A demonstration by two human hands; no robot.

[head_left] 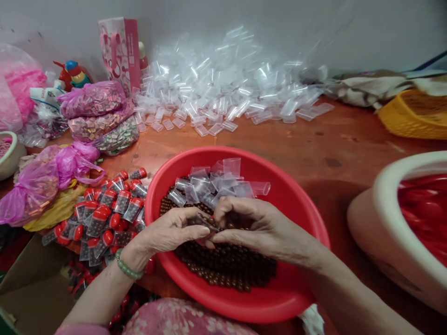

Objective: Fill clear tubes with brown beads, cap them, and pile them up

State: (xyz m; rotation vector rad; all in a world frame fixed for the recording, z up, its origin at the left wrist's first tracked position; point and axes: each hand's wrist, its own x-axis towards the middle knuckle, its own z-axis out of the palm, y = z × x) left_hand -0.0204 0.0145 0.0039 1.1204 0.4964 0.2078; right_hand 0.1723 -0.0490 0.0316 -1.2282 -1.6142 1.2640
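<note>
Both hands meet over a red basin [300,200] that holds strings of dark brown beads [226,267] and a small heap of clear plastic sleeves [200,186]. My left hand [181,228] is closed, thumb against fingers, around a small clear sleeve with dark content. The fingers of my right hand [247,228] are pinched at the right end of that same piece, touching it. Fingers partly cover the piece, so its exact content is hard to make out. A green bead bracelet [128,266] circles the left wrist.
Red-capped clear packs [108,204] lie left of the basin, above a cardboard box [35,288]. Many clear sleeves [226,83] are piled at the back. A white tub [377,204] with red pieces stands right, a yellow basket [408,116] behind it. Pink bags [94,97] sit back left.
</note>
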